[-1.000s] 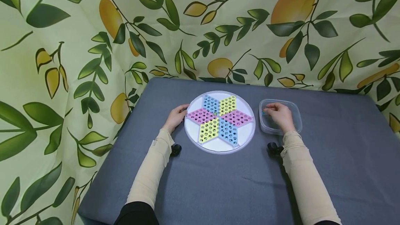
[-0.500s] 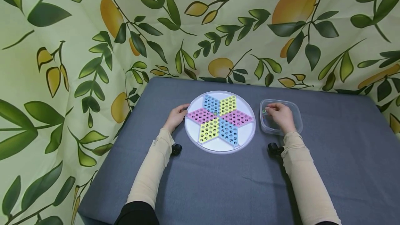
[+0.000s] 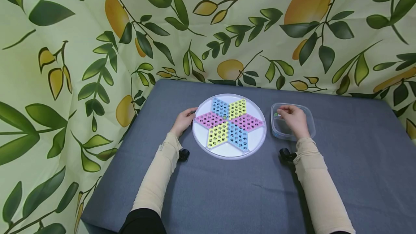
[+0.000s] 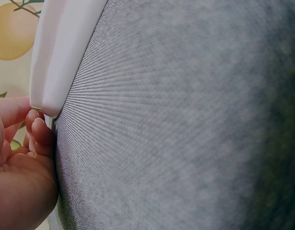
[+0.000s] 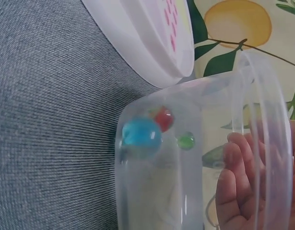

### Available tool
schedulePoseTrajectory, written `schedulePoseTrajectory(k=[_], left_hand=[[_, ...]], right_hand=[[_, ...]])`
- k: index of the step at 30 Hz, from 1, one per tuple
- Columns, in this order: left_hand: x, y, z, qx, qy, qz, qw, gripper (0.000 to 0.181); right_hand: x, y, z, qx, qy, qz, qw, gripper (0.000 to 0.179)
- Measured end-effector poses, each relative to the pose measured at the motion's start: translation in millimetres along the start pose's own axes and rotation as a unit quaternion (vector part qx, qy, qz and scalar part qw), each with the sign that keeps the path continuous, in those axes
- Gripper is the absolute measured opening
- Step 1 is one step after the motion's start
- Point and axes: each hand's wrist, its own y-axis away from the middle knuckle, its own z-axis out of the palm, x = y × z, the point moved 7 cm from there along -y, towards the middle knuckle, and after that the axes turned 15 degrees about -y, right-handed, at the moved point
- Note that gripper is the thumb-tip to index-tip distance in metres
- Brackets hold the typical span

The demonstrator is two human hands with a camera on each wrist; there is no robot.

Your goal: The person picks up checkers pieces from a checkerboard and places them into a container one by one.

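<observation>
In the head view, a round white Chinese checkers board (image 3: 199, 142) lies on the table, its star of blue, yellow and pink sections full of holes. At its left edge my left hand (image 3: 183, 121) touches the rim, seen close up in the left wrist view. My right hand (image 3: 295, 121) is at a clear plastic box (image 3: 310, 125) right of the board. Through its wall, the right wrist view shows a blue marble (image 5: 141, 134), a red marble (image 5: 163, 118) and a green marble (image 5: 186, 140). The right fingers are loosely bent above the marbles, with nothing visible between them.
A grey cloth covers the table (image 3: 234, 190). Behind it and at the left hangs a fabric (image 3: 195, 28) printed with leaves and fruit. A narrow strip of table separates board and box. Dark wrist cameras sit by both sleeves.
The right hand stays at the box with only slight finger movement. The small coloured spot beside its fingertips goes from blue to green. The left hand and board hold still.
</observation>
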Motion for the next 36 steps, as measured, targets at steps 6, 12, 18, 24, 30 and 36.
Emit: schedulePoseTrajectory(k=[6, 12, 18, 24, 30, 36], left_hand=[[0.0, -0.4, 0.4, -0.003, 0.000, -0.003, 1.0000, 0.038], [-0.3, -0.9, 0.9, -0.004, -0.001, -0.005, 1.0000, 0.037], [-1.4, -1.0, 1.1, -0.004, -0.003, -0.005, 1.0000, 0.037], [-2.3, -0.6, 1.1, -0.005, 0.000, -0.006, 1.0000, 0.037], [-1.5, -0.4, 1.0, -0.003, -0.004, -0.005, 1.0000, 0.037], [-0.6, -1.0, 0.7, -0.005, -0.001, 0.000, 1.0000, 0.037]], right_hand=[[-7.9, 2.0, -3.0, 0.011, 0.011, -0.008, 0.9998, 0.043], [-19.8, 4.2, -2.9, 0.018, 0.001, -0.019, 0.9996, 0.040], [-35.4, 8.3, 2.4, 0.027, -0.017, -0.040, 0.9987, 0.038], [-44.7, 11.0, 10.7, 0.027, -0.026, -0.045, 0.9983, 0.039], [-53.6, 13.5, 22.9, 0.026, -0.053, -0.061, 0.9964, 0.039], [-63.0, 15.3, 46.7, 0.004, -0.051, -0.084, 0.9952, 0.034]])
